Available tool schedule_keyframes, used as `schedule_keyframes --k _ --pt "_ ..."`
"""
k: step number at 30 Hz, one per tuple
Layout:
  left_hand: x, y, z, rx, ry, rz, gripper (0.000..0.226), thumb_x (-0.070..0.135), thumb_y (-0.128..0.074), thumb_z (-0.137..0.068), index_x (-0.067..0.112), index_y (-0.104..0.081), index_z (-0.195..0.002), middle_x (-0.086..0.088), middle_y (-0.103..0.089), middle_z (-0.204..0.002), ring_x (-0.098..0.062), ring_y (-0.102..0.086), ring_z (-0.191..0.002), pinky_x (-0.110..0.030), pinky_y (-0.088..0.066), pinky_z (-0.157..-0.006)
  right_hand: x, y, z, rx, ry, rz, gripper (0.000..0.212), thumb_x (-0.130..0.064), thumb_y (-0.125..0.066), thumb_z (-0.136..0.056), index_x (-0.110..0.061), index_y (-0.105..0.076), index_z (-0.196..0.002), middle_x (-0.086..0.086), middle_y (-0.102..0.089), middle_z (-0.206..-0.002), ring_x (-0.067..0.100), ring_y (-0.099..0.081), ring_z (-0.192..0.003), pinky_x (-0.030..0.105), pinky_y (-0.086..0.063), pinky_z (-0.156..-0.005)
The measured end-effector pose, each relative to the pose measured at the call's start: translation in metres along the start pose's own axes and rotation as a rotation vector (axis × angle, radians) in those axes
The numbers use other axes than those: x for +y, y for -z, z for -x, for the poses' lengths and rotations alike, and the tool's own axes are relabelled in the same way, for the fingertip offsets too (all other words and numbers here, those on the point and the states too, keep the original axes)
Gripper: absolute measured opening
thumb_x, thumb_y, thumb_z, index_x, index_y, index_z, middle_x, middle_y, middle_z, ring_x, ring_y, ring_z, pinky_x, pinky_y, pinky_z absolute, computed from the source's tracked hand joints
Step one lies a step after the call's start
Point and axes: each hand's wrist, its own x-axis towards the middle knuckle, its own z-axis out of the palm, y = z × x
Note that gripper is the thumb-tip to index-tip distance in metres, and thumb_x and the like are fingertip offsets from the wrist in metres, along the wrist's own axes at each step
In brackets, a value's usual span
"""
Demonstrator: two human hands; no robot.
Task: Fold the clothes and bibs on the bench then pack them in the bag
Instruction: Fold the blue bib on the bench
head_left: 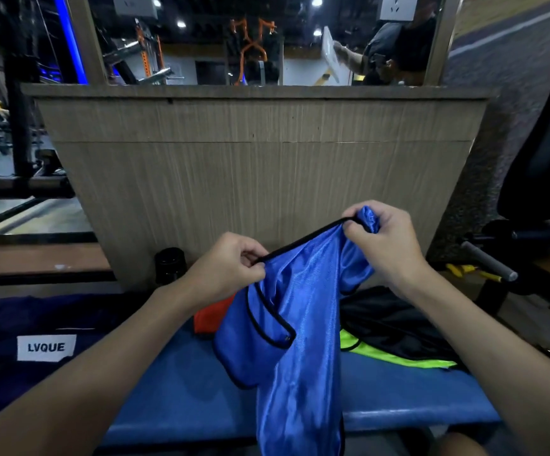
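Observation:
A shiny blue bib (300, 340) with black trim hangs in the air above the blue padded bench (174, 390). My left hand (230, 264) pinches its black edge at one end. My right hand (385, 238) grips the bunched top at the other end, higher up. The trim runs taut between them and the rest of the cloth droops past the bench's front edge. An orange bib (211, 315) lies behind it on the bench. A neon yellow-green bib (398, 357) lies to the right under a black garment (395, 320). The dark navy bag (36, 340), labelled LVQUE, sits at the left.
A wood-grain panel (260, 166) rises right behind the bench, with a mirror above it. A black bottle (170, 264) stands at its foot. Gym equipment with a grey-handled bar (487, 261) and a black padded seat (543, 153) crowds the right side.

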Motion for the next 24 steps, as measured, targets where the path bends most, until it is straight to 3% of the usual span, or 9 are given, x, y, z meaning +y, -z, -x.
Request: schedule_keyframes --k 3,6,8,10,11,13,16,21,24 --pt "0.008 0.0 -0.002 0.045 -0.034 0.046 0.036 -0.012 -0.058 -0.085 0.021 -0.073 -0.08 0.003 -0.072 -0.073 -0.005 -0.063 -0.067 -0.021 -0.049 -0.067 0.001 0.003 -0.001 -0.104 -0.017 0.079 0.025 0.002 -0.071 -0.082 -0.018 -0.067 -0.097 -0.003 -0.062 -0.086 0.005 -0.055 -0.075 0.014 -0.044 -0.072" --pt "0.022 -0.002 -0.005 -0.002 -0.097 0.112 0.035 -0.013 -0.058 -0.088 0.017 -0.075 -0.086 0.003 -0.076 -0.08 -0.006 -0.07 -0.076 -0.02 -0.056 -0.075 -0.002 -0.001 0.003 -0.329 0.01 0.172 0.051 -0.021 -0.083 -0.075 -0.021 -0.063 -0.122 -0.012 -0.065 -0.112 -0.01 -0.06 -0.097 0.005 -0.04 -0.085" --pt "0.029 -0.007 -0.007 -0.017 -0.12 0.12 0.033 -0.012 -0.06 -0.087 0.017 -0.075 -0.087 -0.004 -0.077 -0.083 -0.013 -0.073 -0.079 -0.029 -0.058 -0.078 -0.001 -0.011 0.008 -0.426 0.018 0.184 0.057 -0.031 -0.084 -0.071 -0.023 -0.064 -0.124 -0.014 -0.067 -0.113 -0.011 -0.06 -0.102 0.007 -0.041 -0.09" --pt "0.033 -0.009 -0.01 0.009 -0.114 0.121 0.028 -0.01 -0.063 -0.085 0.016 -0.074 -0.085 -0.012 -0.076 -0.083 -0.031 -0.073 -0.081 -0.043 -0.057 -0.08 0.002 -0.018 0.011 -0.464 0.001 0.156 0.038 -0.021 -0.084 -0.076 -0.022 -0.069 -0.111 -0.01 -0.072 -0.101 -0.005 -0.064 -0.093 0.015 -0.047 -0.087" --pt "0.033 -0.01 -0.011 0.025 -0.103 0.121 0.022 -0.007 -0.066 -0.084 0.014 -0.073 -0.084 -0.013 -0.075 -0.081 -0.035 -0.072 -0.079 -0.046 -0.057 -0.078 0.003 -0.021 0.012 -0.462 0.001 0.129 0.023 -0.015 -0.081 -0.08 -0.019 -0.072 -0.1 -0.007 -0.073 -0.091 0.0 -0.065 -0.083 0.02 -0.05 -0.081" --pt "0.029 -0.008 -0.011 0.037 -0.077 0.117 0.012 0.0 -0.071 -0.082 0.012 -0.069 -0.081 -0.004 -0.073 -0.072 -0.027 -0.069 -0.068 -0.04 -0.055 -0.07 0.005 -0.022 0.012 -0.394 0.023 0.095 0.007 -0.008 -0.074 -0.085 -0.014 -0.071 -0.084 -0.003 -0.067 -0.074 0.005 -0.058 -0.069 0.026 -0.048 -0.069" --pt "0.019 -0.007 -0.009 0.003 -0.043 0.068 0.021 -0.004 -0.068 -0.083 0.016 -0.065 -0.079 0.004 -0.069 -0.065 -0.016 -0.063 -0.067 -0.032 -0.049 -0.066 0.004 -0.022 0.011 -0.264 0.062 0.077 0.016 -0.001 -0.07 -0.085 -0.013 -0.065 -0.076 -0.007 -0.061 -0.069 0.003 -0.054 -0.065 0.021 -0.045 -0.064" --pt "0.005 -0.005 -0.005 -0.023 -0.008 -0.025 0.024 -0.009 -0.062 -0.079 0.014 -0.067 -0.079 -0.014 -0.072 -0.074 -0.013 -0.063 -0.065 -0.031 -0.048 -0.064 0.003 -0.014 0.006 -0.094 -0.032 -0.048 0.016 0.001 -0.069 -0.085 -0.009 -0.064 -0.074 -0.001 -0.06 -0.067 0.01 -0.054 -0.063 0.025 -0.046 -0.06" --pt "0.005 0.0 -0.004 0.062 -0.041 -0.115 0.026 -0.001 -0.062 -0.074 0.024 -0.067 -0.07 -0.005 -0.067 -0.078 -0.007 -0.061 -0.062 -0.022 -0.047 -0.061 0.006 -0.005 0.003 -0.019 -0.076 -0.063 0.014 -0.001 -0.069 -0.085 -0.01 -0.065 -0.075 -0.004 -0.062 -0.066 0.008 -0.057 -0.062 0.023 -0.047 -0.058"
